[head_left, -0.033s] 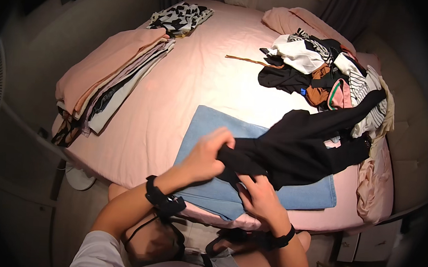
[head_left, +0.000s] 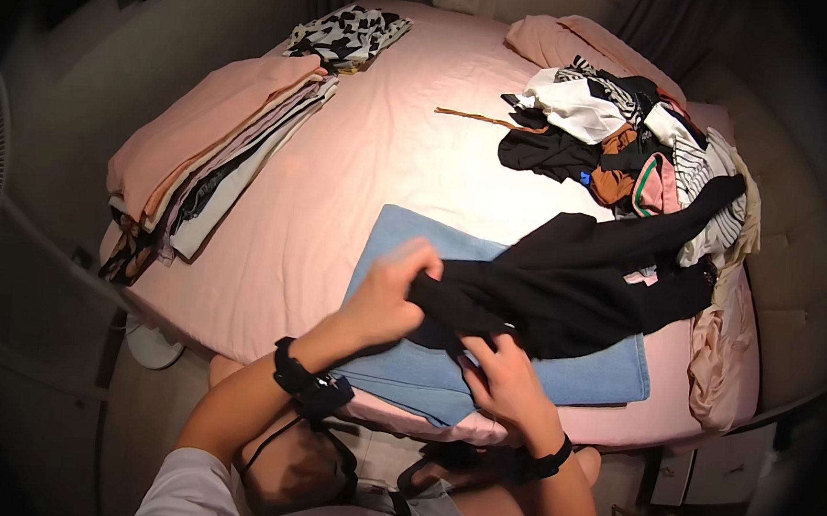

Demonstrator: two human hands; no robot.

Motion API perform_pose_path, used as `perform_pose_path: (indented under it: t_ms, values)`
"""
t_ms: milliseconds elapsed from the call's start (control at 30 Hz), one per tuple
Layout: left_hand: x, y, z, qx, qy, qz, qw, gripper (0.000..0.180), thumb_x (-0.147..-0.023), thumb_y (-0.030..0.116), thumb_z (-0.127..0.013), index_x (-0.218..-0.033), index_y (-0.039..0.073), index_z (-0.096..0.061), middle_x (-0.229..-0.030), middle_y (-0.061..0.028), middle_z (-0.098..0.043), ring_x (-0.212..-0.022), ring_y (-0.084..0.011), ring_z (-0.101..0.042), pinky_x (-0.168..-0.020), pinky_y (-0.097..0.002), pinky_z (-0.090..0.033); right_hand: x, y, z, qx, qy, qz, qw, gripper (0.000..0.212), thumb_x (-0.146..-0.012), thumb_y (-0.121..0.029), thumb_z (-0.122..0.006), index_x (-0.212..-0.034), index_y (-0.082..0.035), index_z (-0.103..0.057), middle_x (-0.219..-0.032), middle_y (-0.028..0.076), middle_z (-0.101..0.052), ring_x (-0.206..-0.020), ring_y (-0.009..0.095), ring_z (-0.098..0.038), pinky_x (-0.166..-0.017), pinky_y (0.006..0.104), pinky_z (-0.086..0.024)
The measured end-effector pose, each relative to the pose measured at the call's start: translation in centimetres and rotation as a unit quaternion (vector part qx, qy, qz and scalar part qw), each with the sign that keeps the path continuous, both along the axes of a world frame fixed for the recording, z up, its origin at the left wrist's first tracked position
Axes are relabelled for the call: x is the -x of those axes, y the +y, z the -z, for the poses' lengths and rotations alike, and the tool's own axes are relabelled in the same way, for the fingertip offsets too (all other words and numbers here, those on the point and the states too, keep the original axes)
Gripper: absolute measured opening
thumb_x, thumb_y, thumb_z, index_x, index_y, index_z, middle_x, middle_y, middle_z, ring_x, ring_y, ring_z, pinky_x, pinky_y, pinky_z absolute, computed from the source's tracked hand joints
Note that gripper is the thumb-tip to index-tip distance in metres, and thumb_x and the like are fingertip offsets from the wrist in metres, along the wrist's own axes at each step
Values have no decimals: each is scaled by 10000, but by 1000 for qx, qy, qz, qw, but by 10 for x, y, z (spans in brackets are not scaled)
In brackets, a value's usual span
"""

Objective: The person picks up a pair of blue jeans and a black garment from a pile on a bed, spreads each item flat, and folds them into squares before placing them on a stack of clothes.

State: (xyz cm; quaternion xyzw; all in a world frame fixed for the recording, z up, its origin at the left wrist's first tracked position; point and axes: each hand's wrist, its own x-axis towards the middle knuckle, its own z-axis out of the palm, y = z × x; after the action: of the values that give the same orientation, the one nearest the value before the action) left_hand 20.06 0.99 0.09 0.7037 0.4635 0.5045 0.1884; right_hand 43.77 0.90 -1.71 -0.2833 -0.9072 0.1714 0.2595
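A black garment [head_left: 574, 288] lies spread across the near side of the bed, two long parts of it, legs or sleeves, reaching right. My left hand [head_left: 387, 295], slightly blurred, is closed on its left end. Lower down, my right hand [head_left: 506, 380] pinches the same garment's near edge between thumb and fingers. Beneath it lies a folded piece of light blue denim [head_left: 400, 238], flat near the bed's front edge and partly covered by the garment and my hands. The upper right part of the black garment rests against a heap of clothes [head_left: 577, 111].
A stack of folded clothes [head_left: 207, 129], pink on top, lies along the bed's left side. Behind it sits a folded black-and-white patterned cloth [head_left: 348, 35]. A thin brown strap [head_left: 481, 117] trails from the heap onto the pink sheet [head_left: 420, 163]. A padded headboard [head_left: 798, 237] stands at the right.
My left hand has shifted a little to the left and up, drawing the left end of the black garment with it. The right hand stays almost in place.
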Motion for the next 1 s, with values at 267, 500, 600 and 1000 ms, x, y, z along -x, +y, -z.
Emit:
perform_pose_path:
  t_ms: [267, 500, 600, 1000]
  values:
    - [118, -15, -13, -137, -351, -148, 914, 143, -859, -41, -573, -921, 49, -480, -932, -20, -554, -858, -92, -532, -746, -199, -443, -38, 37, 3, -91, -50, 207, 973, 351, -817, -222, -719, -1083, -29, -594, -1151, 289, -420, -1068, 462, -427, -905, 488, -380]
    - [164, -22, 30, -66, -301, -290, 906, 271, -877, -21, -646, -1090, 18, -483, -962, -33, -550, -860, -89, -534, -753, -197, -449, -20, 28, -5, 23, 4, 167, 986, 428, -812, -175, -738, -1178, -57, -552, -1260, 273, -401, -1122, 465, -446, -980, 470, -384]
    - [145, -20, 19, -44, -204, -297, 932, 327, -809, -3, -727, -1032, 36, -491, -889, -12, -555, -772, -78, -513, -722, -197, -437, -38, 35, -1, 7, 60, 171, 983, 441, -793, -61, -715, -1177, 23, -514, -1192, 238, -440, -1092, 408, -492, -939, 394, -426]
    - [172, -53, -5, 242, -421, -210, 848, 370, -979, 341, -488, -918, 2, -625, -634, -89, -621, -520, -186, -610, -443, -271, -470, -96, 70, 6, 8, 273, 321, 907, 360, -873, 12, -637, -1224, 20, -558, -1132, 149, -619, -1006, 213, -653, -895, 306, -509]
